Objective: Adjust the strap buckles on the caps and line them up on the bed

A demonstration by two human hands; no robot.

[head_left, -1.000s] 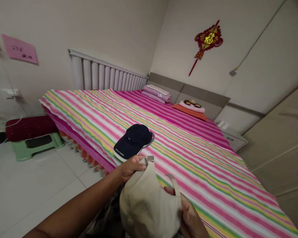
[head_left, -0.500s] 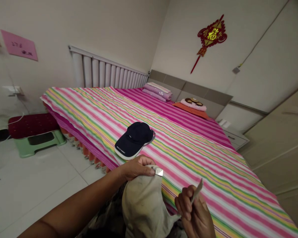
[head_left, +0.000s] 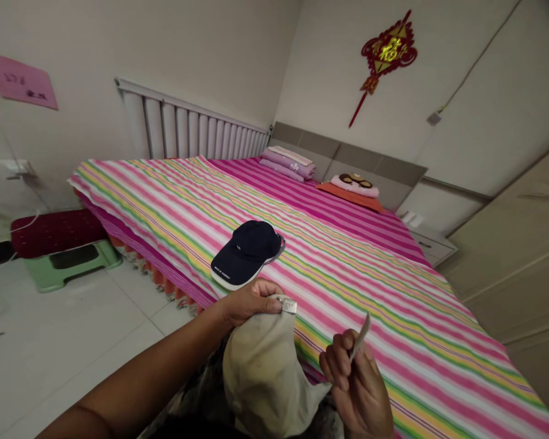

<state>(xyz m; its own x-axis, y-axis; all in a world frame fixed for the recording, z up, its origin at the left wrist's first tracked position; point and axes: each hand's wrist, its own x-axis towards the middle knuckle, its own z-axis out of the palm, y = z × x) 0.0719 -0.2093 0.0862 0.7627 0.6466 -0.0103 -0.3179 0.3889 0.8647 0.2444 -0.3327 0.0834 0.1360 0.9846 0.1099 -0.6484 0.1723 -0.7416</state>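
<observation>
Dim, soft room light, glint on silver buckle [head_left: 290,306], stretched edges

Look along the far edge of the bed [head_left: 141,195]: there's the grey headboard [head_left: 308,143], folded purple bedding [head_left: 286,163] near the far left corner, and a pink bundle [head_left: 361,189] on orange cloth [head_left: 338,196] toward the far right! Beyond that corner sits the nightstand [head_left: 432,247]. A white radiator [head_left: 182,129] lines the left edge. By the near left corner, a green stool [head_left: 68,271] meets a dark red cushion [head_left: 57,231], and up on the wall hangs a red ornament [head_left: 388,50]!
</observation>
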